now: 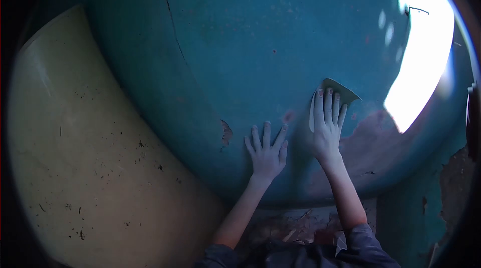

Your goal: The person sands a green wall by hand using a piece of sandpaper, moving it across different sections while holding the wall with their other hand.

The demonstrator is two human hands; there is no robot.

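My left hand (266, 155) lies flat on a blue-green painted wall (235, 67), its fingers spread and nothing in them. To the right of it, my right hand (328, 125) presses a sheet of sandpaper (340, 89) against the same wall. The fingers are stretched upward over the sheet, whose grey-green corner sticks out past the fingertips and whose pale edge shows left of the hand. The palm covers the rest of the sheet. A chipped patch (226, 133) in the paint is just left of my left hand.
A yellowish wall (100, 168) with dark specks fills the left. Bright sunlight (423, 52) falls on the upper right of the blue wall. A bare pinkish patch (376, 148) is right of my right arm. Debris (295, 223) covers the floor below, and a crack (172, 17) runs down the upper wall.
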